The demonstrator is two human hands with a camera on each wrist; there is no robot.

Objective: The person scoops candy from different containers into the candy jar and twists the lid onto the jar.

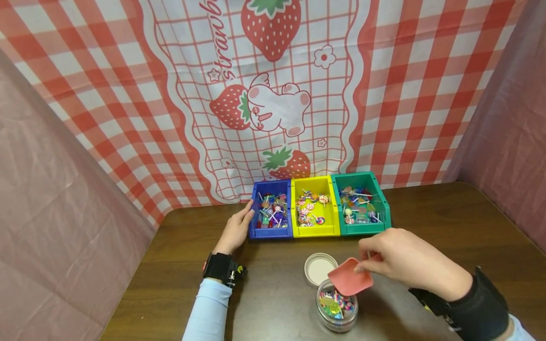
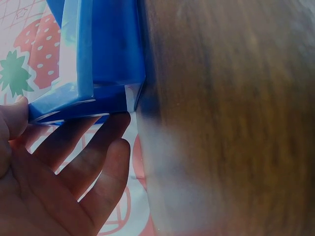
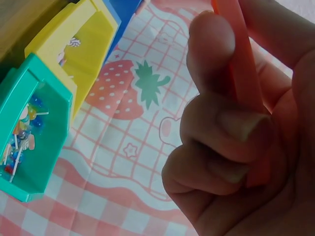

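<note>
Above a clear jar (image 1: 338, 326) of mixed small candy-like pieces, my right hand (image 1: 405, 258) grips a coral-pink scoop (image 1: 350, 280). Curled fingers (image 3: 221, 128) lie round its handle in the right wrist view. The scoop covers part of the jar's mouth. My left hand (image 1: 234, 229) touches the outer left side of a blue bin (image 1: 271, 233), its fingers (image 2: 106, 169) fairly straight. Beside that bin stand a yellow bin (image 1: 317, 231) with tiny swirl lollipops (image 1: 308, 208) and a green bin (image 1: 367, 229) holding mixed tiny candies (image 1: 358, 203).
A round white lid (image 1: 321, 269) lies on the brown wooden table (image 1: 170, 284), just behind the jar. The three bins stand in a row against a red-and-white strawberry cloth (image 1: 273, 113). Pink drapes (image 1: 55, 227) hang at both sides.
</note>
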